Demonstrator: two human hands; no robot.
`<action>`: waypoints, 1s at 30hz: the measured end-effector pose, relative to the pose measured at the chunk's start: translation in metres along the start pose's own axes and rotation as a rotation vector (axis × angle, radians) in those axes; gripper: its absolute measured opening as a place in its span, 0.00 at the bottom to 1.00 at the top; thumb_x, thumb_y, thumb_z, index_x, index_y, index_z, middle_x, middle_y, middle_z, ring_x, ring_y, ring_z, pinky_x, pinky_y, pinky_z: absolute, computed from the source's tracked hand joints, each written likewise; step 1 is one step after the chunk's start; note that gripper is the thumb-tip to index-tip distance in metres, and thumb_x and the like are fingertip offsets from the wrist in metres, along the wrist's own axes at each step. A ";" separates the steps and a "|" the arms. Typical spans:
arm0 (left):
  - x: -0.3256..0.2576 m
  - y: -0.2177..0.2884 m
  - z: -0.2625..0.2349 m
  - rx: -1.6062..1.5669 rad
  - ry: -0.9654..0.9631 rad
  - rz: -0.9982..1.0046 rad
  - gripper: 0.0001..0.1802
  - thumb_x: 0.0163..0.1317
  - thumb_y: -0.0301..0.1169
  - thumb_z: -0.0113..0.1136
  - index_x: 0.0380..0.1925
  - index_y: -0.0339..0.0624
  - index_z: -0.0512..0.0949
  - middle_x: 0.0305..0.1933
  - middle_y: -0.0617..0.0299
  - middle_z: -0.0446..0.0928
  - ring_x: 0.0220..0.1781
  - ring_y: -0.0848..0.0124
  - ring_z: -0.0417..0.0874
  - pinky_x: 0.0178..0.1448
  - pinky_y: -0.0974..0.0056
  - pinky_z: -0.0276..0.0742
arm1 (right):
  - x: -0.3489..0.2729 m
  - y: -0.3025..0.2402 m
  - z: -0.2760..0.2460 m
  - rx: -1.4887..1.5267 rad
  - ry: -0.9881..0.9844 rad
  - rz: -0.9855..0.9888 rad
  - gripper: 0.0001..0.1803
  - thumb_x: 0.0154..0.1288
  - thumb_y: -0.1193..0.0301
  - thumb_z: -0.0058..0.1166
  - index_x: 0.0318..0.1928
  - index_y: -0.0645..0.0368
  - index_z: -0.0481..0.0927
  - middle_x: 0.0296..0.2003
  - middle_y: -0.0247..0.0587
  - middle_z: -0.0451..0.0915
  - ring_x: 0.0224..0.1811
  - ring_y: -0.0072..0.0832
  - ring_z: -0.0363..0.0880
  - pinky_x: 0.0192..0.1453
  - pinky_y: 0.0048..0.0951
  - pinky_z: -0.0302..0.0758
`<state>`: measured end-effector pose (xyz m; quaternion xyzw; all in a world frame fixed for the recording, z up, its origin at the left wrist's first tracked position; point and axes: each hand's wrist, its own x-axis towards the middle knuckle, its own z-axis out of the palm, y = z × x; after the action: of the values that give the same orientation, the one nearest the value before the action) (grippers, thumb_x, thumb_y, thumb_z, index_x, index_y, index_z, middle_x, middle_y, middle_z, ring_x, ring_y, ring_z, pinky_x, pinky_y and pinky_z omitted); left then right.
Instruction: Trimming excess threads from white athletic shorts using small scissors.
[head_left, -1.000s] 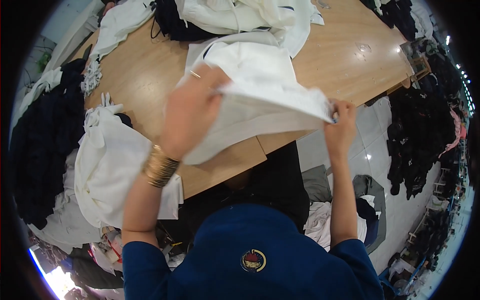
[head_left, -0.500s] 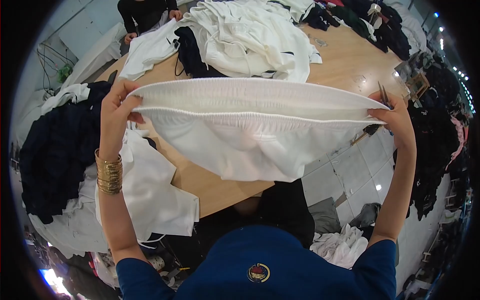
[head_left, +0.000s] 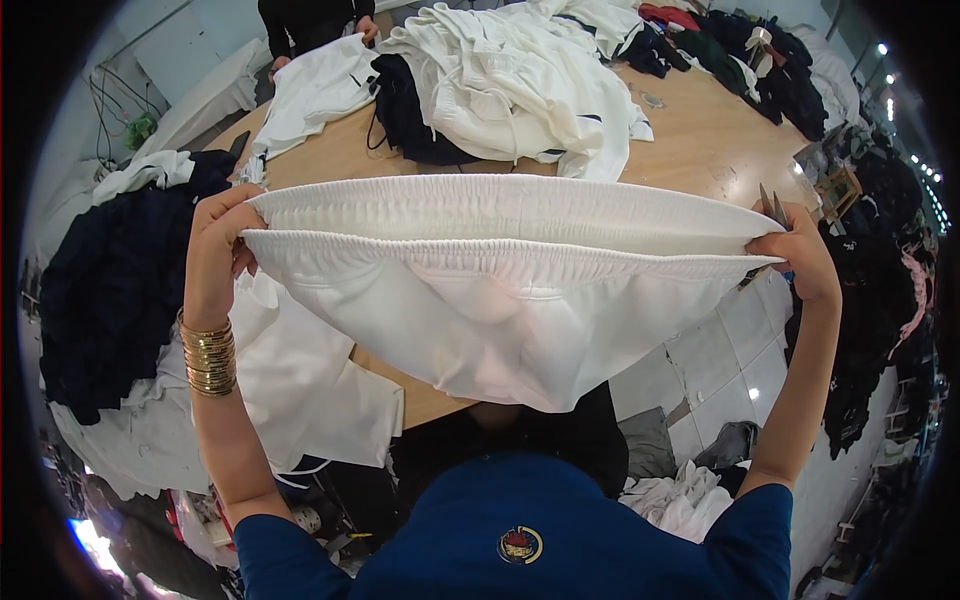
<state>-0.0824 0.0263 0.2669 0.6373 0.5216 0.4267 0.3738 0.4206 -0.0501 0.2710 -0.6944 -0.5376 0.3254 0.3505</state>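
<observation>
Pale wood-grained table (head_left: 720, 130) fills the upper middle of a cluttered workshop, its near edge facing you. On its far side lies a big heap of crumpled white cloth garments (head_left: 490, 80); beyond its left edge sits a mound of dark navy fabric (head_left: 110, 290). Over its near edge, in front of you, hangs a white knit garment (head_left: 500, 290) with a ribbed elastic waistband, its mouth spread wide. Your left hand (head_left: 215, 230), toward the table's left side, pinches one end of the band between thumb and fingers; your right hand (head_left: 805, 255), by its right edge, grips the other end. Slim pointed metal blades (head_left: 779, 210) stand up from that hand, their handle hidden.

Those points sit just beside the elastic, so a twist of the right wrist could nick it; a loosened pinch could let the stretched band spring back.

Bare wood shows right of the heap, giving your right arm sideways room, with grey floor tiles (head_left: 725, 390) past the table's right edge. White cloth (head_left: 310, 360) drapes its near-left corner, leaving less room there.
</observation>
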 end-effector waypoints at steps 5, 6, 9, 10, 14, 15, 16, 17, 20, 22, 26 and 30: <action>-0.004 -0.004 0.005 0.027 -0.035 -0.045 0.07 0.46 0.28 0.47 0.18 0.37 0.74 0.13 0.70 0.67 0.08 0.85 0.57 0.12 0.79 0.51 | 0.004 0.012 -0.005 0.018 -0.088 0.045 0.09 0.40 0.74 0.57 0.28 0.56 0.76 0.19 0.24 0.69 0.18 0.10 0.61 0.18 0.16 0.49; -0.006 -0.005 0.009 0.035 -0.051 -0.069 0.07 0.46 0.29 0.48 0.18 0.37 0.74 0.13 0.70 0.67 0.08 0.85 0.58 0.13 0.79 0.52 | 0.005 0.016 -0.005 0.051 -0.166 0.078 0.10 0.40 0.74 0.56 0.29 0.57 0.76 0.19 0.24 0.70 0.17 0.11 0.62 0.17 0.16 0.50; 0.002 -0.053 0.034 0.135 -0.104 -0.209 0.08 0.46 0.31 0.49 0.19 0.41 0.76 0.14 0.71 0.68 0.12 0.83 0.64 0.16 0.76 0.58 | 0.020 0.040 0.036 0.086 -0.131 0.136 0.15 0.40 0.66 0.58 0.32 0.59 0.79 0.18 0.23 0.68 0.16 0.10 0.57 0.17 0.17 0.48; 0.006 -0.080 0.048 0.156 -0.137 -0.258 0.08 0.47 0.32 0.49 0.20 0.42 0.77 0.14 0.70 0.69 0.13 0.80 0.67 0.18 0.74 0.63 | 0.031 0.056 0.054 0.066 -0.156 0.173 0.17 0.41 0.64 0.57 0.33 0.58 0.80 0.19 0.24 0.68 0.16 0.12 0.58 0.17 0.18 0.50; 0.008 -0.178 0.112 0.814 -0.297 0.166 0.11 0.53 0.34 0.53 0.31 0.41 0.79 0.32 0.54 0.77 0.36 0.59 0.79 0.43 0.61 0.74 | 0.077 0.170 0.116 -0.074 -0.093 -0.060 0.18 0.44 0.66 0.60 0.37 0.63 0.79 0.25 0.38 0.78 0.29 0.27 0.75 0.33 0.26 0.69; 0.009 -0.175 0.124 0.814 -0.309 0.165 0.11 0.53 0.34 0.53 0.31 0.41 0.79 0.32 0.54 0.77 0.36 0.59 0.79 0.43 0.61 0.74 | 0.076 0.181 0.127 -0.195 0.013 -0.091 0.19 0.44 0.64 0.61 0.37 0.62 0.79 0.27 0.41 0.79 0.32 0.31 0.77 0.36 0.28 0.71; 0.005 -0.164 0.137 0.845 -0.227 0.271 0.12 0.55 0.36 0.53 0.34 0.42 0.78 0.36 0.55 0.77 0.42 0.58 0.77 0.49 0.58 0.71 | 0.069 0.175 0.141 -0.315 0.107 -0.123 0.20 0.45 0.62 0.62 0.38 0.61 0.79 0.30 0.45 0.79 0.35 0.35 0.78 0.40 0.30 0.72; 0.003 -0.156 0.151 0.873 -0.144 0.378 0.12 0.57 0.37 0.53 0.37 0.43 0.77 0.41 0.57 0.77 0.49 0.57 0.75 0.55 0.56 0.67 | 0.062 0.167 0.144 -0.419 0.194 -0.198 0.17 0.49 0.64 0.61 0.38 0.60 0.78 0.32 0.46 0.78 0.36 0.39 0.78 0.39 0.34 0.72; 0.010 -0.138 0.184 0.539 -0.322 0.393 0.12 0.58 0.37 0.53 0.39 0.45 0.77 0.42 0.59 0.75 0.48 0.59 0.74 0.54 0.56 0.66 | 0.047 0.137 0.167 -0.342 0.292 -0.327 0.12 0.53 0.69 0.58 0.37 0.59 0.77 0.32 0.44 0.78 0.36 0.40 0.77 0.38 0.35 0.72; 0.013 -0.137 0.215 0.606 -0.439 0.305 0.11 0.59 0.36 0.53 0.37 0.45 0.77 0.40 0.58 0.75 0.48 0.61 0.74 0.53 0.54 0.65 | 0.039 0.125 0.182 -0.285 0.197 -0.343 0.09 0.54 0.71 0.56 0.37 0.59 0.77 0.31 0.44 0.77 0.36 0.40 0.77 0.38 0.35 0.72; 0.009 -0.146 0.235 0.721 -0.521 0.254 0.10 0.60 0.38 0.52 0.31 0.43 0.76 0.37 0.59 0.75 0.46 0.61 0.73 0.48 0.54 0.64 | 0.017 0.106 0.198 -0.232 0.005 -0.398 0.11 0.55 0.70 0.57 0.40 0.56 0.76 0.31 0.40 0.77 0.32 0.39 0.77 0.34 0.34 0.73; 0.004 -0.123 0.220 0.592 -0.595 0.145 0.11 0.61 0.37 0.53 0.31 0.41 0.77 0.34 0.59 0.75 0.39 0.64 0.75 0.44 0.58 0.67 | -0.008 0.091 0.194 -0.186 -0.043 -0.341 0.16 0.54 0.65 0.59 0.44 0.53 0.76 0.30 0.35 0.76 0.31 0.32 0.75 0.34 0.32 0.70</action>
<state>0.0806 0.0452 0.0759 0.8474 0.4450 0.0813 0.2781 0.3052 -0.0478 0.0905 -0.6156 -0.6826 0.2250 0.3232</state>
